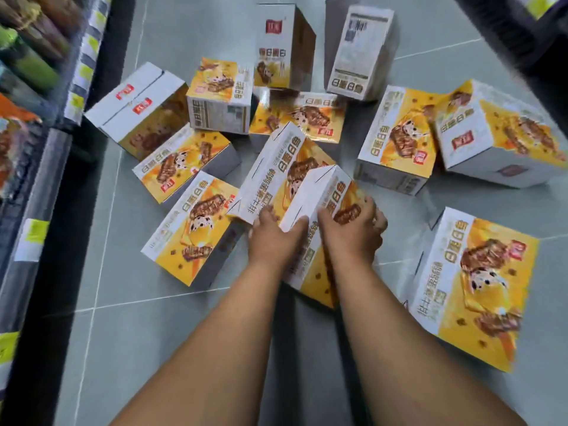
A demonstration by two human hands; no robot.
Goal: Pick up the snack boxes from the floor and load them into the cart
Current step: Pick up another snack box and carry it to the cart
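Looking down from your head, you see a grey tiled floor (184, 333) with many snack boxes (396, 139) lying all over it. They are yellow and white, with pictures of chocolate bars on them. Both your arms reach forward to the middle of the pile. Your left hand (270, 235) and your right hand (353, 232) are holding the near box (319, 195), one on each side. Your left thumb lies on its white face, and your other fingers curl round its left edge. Your right fingers curl over its yellow picture side. The near box is tilted, with its far end up and its low end between your arms. Just behind it is a second tilted box (270, 167), and the two touch. I cannot tell if your left fingers touch that one too. To the left, a flat box (196, 238) lies just beside your left hand. To the right, a big box (479, 287) lies on the floor near your right arm. Farther away, a tall brown-sided box (276, 47) and a tall white box (359, 53) stand upright, with more boxes between them and your hands. Along the left edge runs a dark shelf (46, 179) with yellow tags (35, 232) on its front. The edges look blurry.
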